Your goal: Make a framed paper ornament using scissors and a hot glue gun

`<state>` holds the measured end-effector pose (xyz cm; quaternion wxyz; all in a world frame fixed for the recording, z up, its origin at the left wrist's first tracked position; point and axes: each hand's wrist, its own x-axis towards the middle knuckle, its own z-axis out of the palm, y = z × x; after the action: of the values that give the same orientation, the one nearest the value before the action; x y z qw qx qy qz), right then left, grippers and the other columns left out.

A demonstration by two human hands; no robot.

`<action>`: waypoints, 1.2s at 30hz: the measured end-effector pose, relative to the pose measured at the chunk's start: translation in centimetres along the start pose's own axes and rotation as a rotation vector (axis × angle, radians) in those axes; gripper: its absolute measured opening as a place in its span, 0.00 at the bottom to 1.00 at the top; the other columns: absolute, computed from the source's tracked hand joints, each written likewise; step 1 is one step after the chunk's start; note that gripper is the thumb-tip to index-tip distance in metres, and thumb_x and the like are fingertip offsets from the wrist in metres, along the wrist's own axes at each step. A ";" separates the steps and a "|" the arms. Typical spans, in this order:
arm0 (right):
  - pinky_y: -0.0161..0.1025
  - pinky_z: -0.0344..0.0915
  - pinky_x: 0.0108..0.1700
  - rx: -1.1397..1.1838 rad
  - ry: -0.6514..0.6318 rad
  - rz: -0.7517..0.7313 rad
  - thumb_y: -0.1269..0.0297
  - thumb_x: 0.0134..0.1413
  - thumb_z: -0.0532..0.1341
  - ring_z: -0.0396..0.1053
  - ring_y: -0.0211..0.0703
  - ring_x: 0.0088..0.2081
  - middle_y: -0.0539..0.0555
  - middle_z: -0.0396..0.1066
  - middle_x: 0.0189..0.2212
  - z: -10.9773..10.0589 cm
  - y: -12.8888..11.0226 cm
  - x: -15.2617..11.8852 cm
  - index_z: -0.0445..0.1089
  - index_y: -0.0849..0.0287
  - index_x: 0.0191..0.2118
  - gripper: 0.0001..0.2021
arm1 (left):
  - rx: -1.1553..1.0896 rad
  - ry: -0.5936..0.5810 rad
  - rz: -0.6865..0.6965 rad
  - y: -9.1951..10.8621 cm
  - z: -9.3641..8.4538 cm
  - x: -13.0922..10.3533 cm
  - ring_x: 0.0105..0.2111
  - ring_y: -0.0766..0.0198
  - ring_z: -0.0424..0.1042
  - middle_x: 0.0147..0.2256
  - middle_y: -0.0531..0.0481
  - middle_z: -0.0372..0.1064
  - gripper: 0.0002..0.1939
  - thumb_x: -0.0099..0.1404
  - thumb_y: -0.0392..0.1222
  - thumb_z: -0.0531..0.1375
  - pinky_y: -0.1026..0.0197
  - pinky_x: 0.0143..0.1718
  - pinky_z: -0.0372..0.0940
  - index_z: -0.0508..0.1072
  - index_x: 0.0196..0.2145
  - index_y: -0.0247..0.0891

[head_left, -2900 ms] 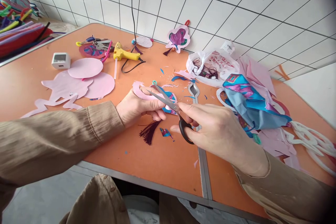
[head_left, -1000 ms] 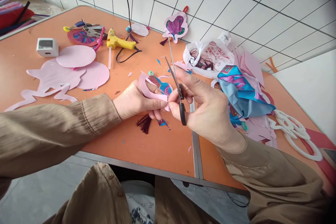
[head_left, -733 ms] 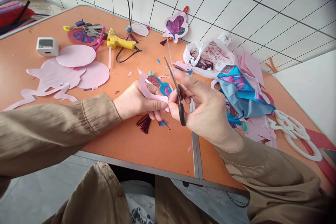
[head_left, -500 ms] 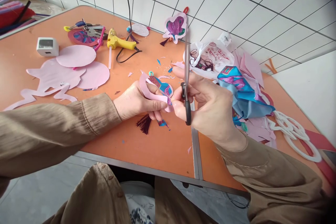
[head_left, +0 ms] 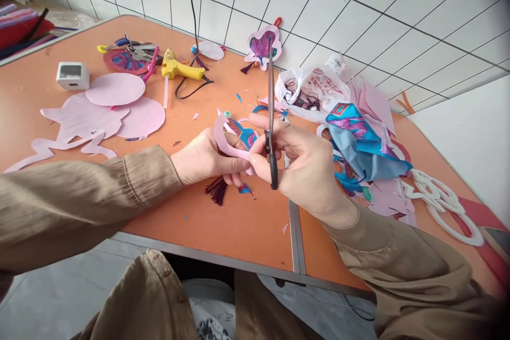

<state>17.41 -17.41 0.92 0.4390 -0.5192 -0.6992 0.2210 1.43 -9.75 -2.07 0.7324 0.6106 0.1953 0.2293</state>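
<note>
My left hand point(head_left: 211, 158) is closed on a small craft piece, a blue and purple patterned shape point(head_left: 247, 137) with pink edging. A curved strip of pink felt-like material point(head_left: 227, 143) stands off it. A dark tassel point(head_left: 216, 190) hangs under the left hand. Hooked on my right hand point(head_left: 305, 164) is a pair of scissors point(head_left: 271, 117), blades pointing up and away, black handles around the fingers. The right thumb and a finger touch the end of the pink strip beside the left fingertips. Part of the craft piece is hidden behind the hands.
Pink cut-outs point(head_left: 95, 114), a white cube-shaped device point(head_left: 73, 75), keys point(head_left: 141, 53) and a yellow glue gun point(head_left: 179, 69) lie at left. A butterfly-like ornament point(head_left: 263, 45) leans on the tiled wall. At right are a plastic bag point(head_left: 330, 85), blue fabric point(head_left: 366, 154) and white rings point(head_left: 458, 223).
My right hand and the scissors have shifted a little left, and its fingertips now meet the pink strip's end, covering more of the patterned piece. The left hand has hardly moved.
</note>
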 end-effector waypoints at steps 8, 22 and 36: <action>0.40 0.70 0.33 0.071 -0.015 0.111 0.67 0.51 0.65 0.70 0.40 0.27 0.47 0.69 0.25 -0.3 -0.1 0.3 0.72 0.47 0.47 0.16 | -0.020 0.121 0.055 0.3 -0.1 -0.2 0.20 0.68 0.74 0.22 0.50 0.75 0.16 0.52 0.46 0.72 0.70 0.20 0.69 0.76 0.27 0.30; 0.35 0.59 0.23 -0.064 -0.707 0.169 0.67 0.44 0.65 0.63 0.36 0.21 0.49 0.72 0.21 -8.2 3.7 0.9 0.75 0.59 0.39 0.12 | -0.051 0.161 -0.023 0.2 -1.0 -0.1 0.19 0.66 0.74 0.23 0.45 0.77 0.12 0.56 0.42 0.70 0.68 0.21 0.70 0.77 0.27 0.28; 0.34 0.52 0.24 0.012 -0.771 0.229 0.46 0.51 0.65 0.57 0.32 0.22 0.46 0.62 0.21 -5.7 4.5 1.2 0.72 0.65 0.44 0.25 | -0.053 0.130 -0.063 0.4 -0.6 -0.1 0.16 0.69 0.72 0.20 0.51 0.74 0.06 0.58 0.34 0.67 0.71 0.17 0.69 0.74 0.26 0.29</action>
<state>24.45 -15.51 0.89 0.1201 -0.4702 -0.7489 0.4513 0.98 -9.28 -1.80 0.7408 0.5686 0.2553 0.2505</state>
